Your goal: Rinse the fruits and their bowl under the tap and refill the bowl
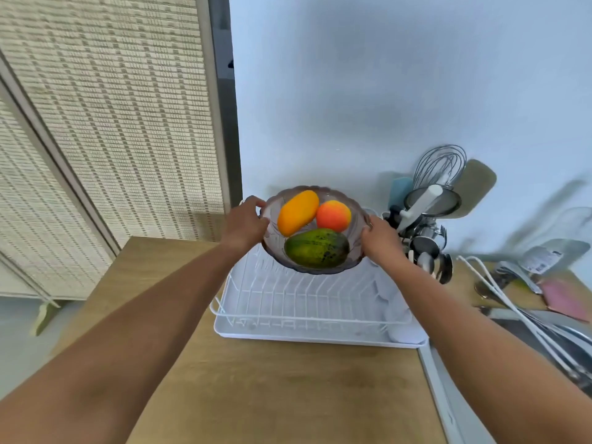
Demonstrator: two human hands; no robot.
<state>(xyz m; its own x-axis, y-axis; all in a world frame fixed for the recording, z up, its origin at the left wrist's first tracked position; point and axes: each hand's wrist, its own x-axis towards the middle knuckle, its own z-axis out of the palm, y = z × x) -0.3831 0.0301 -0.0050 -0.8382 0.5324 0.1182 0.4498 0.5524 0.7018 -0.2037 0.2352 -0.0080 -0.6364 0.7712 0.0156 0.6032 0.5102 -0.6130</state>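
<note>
A clear, purplish glass bowl [358,216] is held above the far end of a white dish rack [307,302]. Inside it lie three fruits: a long orange mango [296,212], a round orange-red peach [333,215] and a green papaya [317,248]. My left hand [245,224] grips the bowl's left rim. My right hand [381,237] grips its right rim. The bowl tilts slightly toward me.
The rack stands on a wooden counter [272,389]. A utensil holder [426,232] with a whisk, spatulas and spoons sits right of the bowl. The sink edge [544,344] and white hoses lie at the far right. A woven blind [105,123] hangs on the left.
</note>
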